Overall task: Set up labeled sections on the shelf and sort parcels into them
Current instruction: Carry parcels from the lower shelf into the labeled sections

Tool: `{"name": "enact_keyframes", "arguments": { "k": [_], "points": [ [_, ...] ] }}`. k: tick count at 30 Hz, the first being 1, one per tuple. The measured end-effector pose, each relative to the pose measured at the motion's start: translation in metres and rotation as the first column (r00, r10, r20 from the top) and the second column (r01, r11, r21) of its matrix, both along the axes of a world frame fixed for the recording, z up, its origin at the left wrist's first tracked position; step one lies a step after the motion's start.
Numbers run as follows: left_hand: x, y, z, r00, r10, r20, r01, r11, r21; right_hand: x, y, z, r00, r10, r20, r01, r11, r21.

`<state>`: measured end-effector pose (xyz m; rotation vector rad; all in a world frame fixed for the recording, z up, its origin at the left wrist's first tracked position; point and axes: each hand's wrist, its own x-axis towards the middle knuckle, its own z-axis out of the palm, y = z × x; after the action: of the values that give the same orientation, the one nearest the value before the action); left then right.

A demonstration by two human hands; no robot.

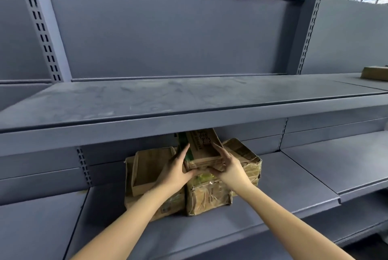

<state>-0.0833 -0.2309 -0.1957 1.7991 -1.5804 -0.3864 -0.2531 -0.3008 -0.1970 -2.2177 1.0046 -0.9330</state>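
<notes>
tilted brown cardboard parcel (202,144), green edge, dark print, left hand (178,168) and right hand (230,168) gripping its near end, atop creased taped parcels (207,196)

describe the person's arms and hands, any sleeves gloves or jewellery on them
The left forearm and right forearm are bare as far as the frame shows, with no sleeve or cuff in view. The left hand and right hand wear no gloves, and no ring, watch or bracelet is visible.

Both arms reach forward; the left hand (176,172) and right hand (230,170) grip the sides of the box (202,146), thumbs on its near end.
</notes>
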Motion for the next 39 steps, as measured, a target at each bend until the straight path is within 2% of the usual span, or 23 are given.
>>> {"name": "enact_keyframes", "arguments": {
  "k": [3,7,13,18,23,30,35,39],
  "points": [
    [0.002,0.034,0.004,0.996,0.055,-0.073,-0.053,0.998,0.024,0.002,0.020,0.007,0.994,0.089,-0.065,-0.088,0.996,0.018],
    [0.008,0.092,0.003,0.990,0.138,-0.040,-0.139,0.989,-0.041,0.020,0.051,0.004,0.972,0.215,-0.094,-0.214,0.977,0.020],
    [0.048,0.203,-0.006,0.921,0.380,-0.087,-0.387,0.917,-0.093,0.098,0.123,-0.006,0.866,0.492,-0.089,-0.492,0.870,0.030],
    [0.090,0.305,-0.006,0.816,0.565,-0.124,-0.576,0.811,-0.104,0.185,0.197,-0.011,0.695,0.715,-0.077,-0.716,0.698,0.012],
    [0.141,0.414,-0.015,0.663,0.730,-0.162,-0.748,0.652,-0.124,0.274,0.292,-0.009,0.512,0.854,-0.090,-0.857,0.515,0.011],
    [0.234,0.568,-0.025,0.488,0.857,-0.164,-0.870,0.463,-0.168,0.411,0.441,-0.019,0.310,0.947,-0.086,-0.949,0.313,0.025],
    [0.312,0.683,-0.018,0.404,0.907,-0.123,-0.907,0.379,-0.183,0.506,0.555,-0.010,0.179,0.983,-0.039,-0.983,0.180,0.038],
    [0.358,0.755,-0.015,0.337,0.938,-0.082,-0.929,0.317,-0.190,0.560,0.624,-0.001,0.110,0.994,-0.028,-0.993,0.111,0.039]
  ]
}}
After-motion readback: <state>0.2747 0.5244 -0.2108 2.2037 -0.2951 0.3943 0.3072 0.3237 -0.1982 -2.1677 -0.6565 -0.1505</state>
